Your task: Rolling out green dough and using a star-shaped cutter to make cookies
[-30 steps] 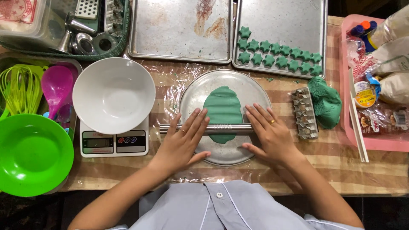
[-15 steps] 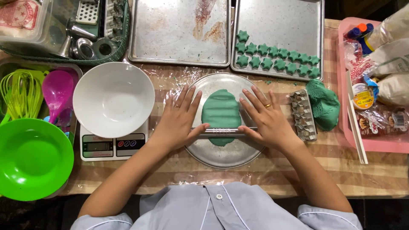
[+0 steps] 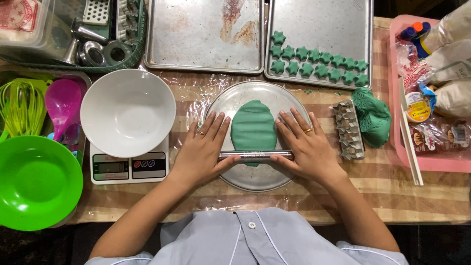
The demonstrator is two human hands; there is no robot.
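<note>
Pressing flat on a thin shiny metal rolling pin (image 3: 255,156), both palms open: left hand (image 3: 202,149) on its left end, right hand (image 3: 306,147) on its right end, fingers spread wide, nothing gripped. Lying under the pin, at the centre of the round metal plate (image 3: 255,181), a flattened oval of green dough (image 3: 253,128). Probably soft, light, a little sticky, easy to tear; better lifted from the edges. Right of the plate, a row of metal star cutters (image 3: 347,130).
</note>
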